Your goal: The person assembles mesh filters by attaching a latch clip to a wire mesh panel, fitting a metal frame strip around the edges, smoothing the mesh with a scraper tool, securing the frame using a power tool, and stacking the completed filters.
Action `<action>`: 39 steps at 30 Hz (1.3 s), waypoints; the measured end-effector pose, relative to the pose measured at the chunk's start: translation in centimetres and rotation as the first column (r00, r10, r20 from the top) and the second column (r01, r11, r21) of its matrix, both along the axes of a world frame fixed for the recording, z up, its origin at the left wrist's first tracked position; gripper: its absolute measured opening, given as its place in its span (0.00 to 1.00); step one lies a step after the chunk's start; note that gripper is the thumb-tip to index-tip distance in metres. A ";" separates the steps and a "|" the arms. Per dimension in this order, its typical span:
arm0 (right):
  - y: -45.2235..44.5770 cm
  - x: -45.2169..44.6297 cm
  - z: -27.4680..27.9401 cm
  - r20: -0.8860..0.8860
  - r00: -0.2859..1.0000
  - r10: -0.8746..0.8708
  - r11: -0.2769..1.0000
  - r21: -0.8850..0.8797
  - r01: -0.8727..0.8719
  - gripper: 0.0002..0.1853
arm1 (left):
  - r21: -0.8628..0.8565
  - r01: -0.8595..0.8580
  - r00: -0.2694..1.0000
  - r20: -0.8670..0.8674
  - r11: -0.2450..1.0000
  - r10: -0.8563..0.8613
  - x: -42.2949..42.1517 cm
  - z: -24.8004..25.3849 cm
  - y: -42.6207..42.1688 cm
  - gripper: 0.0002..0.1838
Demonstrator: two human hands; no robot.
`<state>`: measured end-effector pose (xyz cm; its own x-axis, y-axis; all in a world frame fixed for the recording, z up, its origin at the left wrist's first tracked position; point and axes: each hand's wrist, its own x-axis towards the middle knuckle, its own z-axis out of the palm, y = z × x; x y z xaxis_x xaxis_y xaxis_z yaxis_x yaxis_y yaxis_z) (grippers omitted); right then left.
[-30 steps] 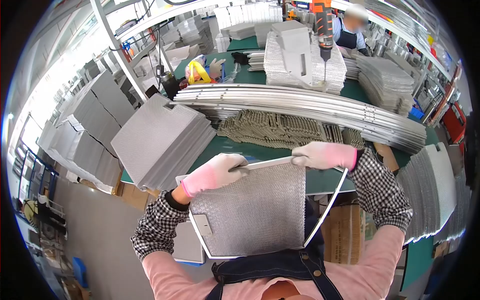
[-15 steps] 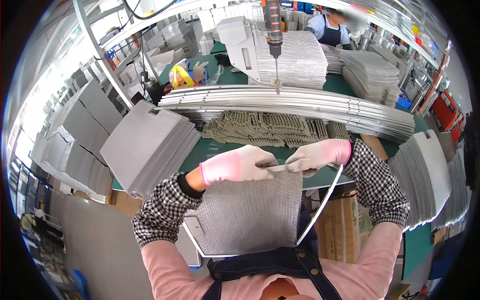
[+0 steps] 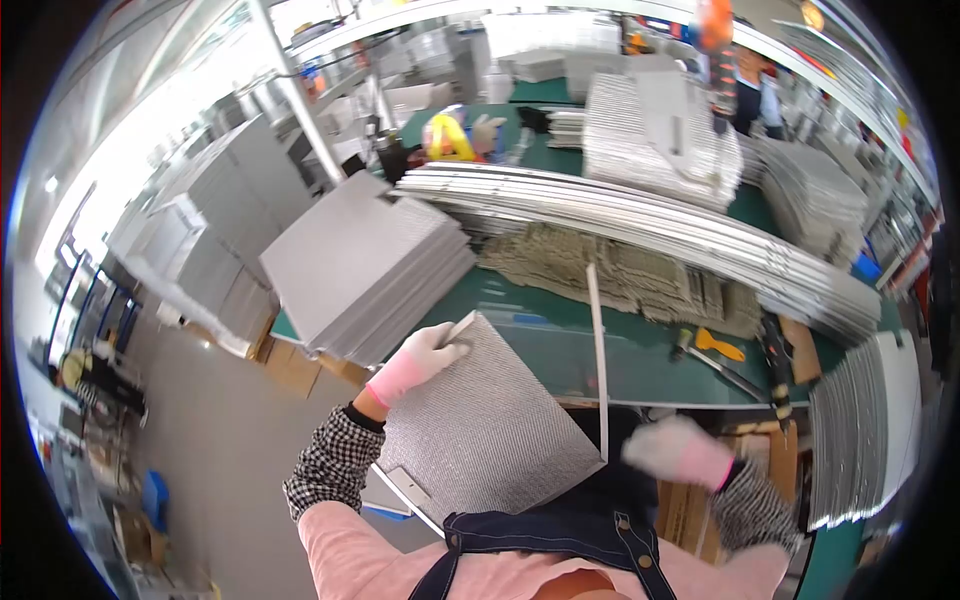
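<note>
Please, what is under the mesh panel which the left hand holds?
Around the mesh panel, the dark apron shows past its lower right edge, and the green tabletop past its upper right edge. Directly underneath is covered, so any support there cannot be seen.

on bench (image 3: 640,365): panel stk (image 3: 340,265) – L | rails (image 3: 640,203) – bhd strips (image 3: 550,258) | hammer (image 3: 728,373) R | mesh panel (image 3: 490,420) in frt

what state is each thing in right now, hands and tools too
Left hand: gripping the mesh panel
Right hand: off the panel, blurred
Mesh panel: tilted, not fully framed
White strip: mostly standing away from the panel
Hammer: lying on the bench
Yellow scraper: lying beside the hammer
</note>
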<state>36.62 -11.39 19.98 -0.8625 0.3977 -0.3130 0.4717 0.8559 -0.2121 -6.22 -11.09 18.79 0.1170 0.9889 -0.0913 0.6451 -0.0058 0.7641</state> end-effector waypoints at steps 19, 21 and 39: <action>5.9 2.2 -0.1 -0.908 -0.300 -0.294 0.812 -0.402 0.422 0.14 | 0.652 -0.581 0.770 0.635 0.487 0.069 7.2 1.7 3.5 0.20; 5.4 0.6 1.4 -0.872 -0.382 -0.306 0.772 -0.462 0.437 0.14 | 0.570 -0.559 0.710 0.704 0.602 -0.007 8.6 2.3 3.3 0.16; 8.5 -2.2 3.8 -0.548 0.167 -0.820 0.573 -0.785 0.237 0.13 | 0.814 0.328 0.888 -0.439 0.479 0.138 15.2 10.3 3.1 0.37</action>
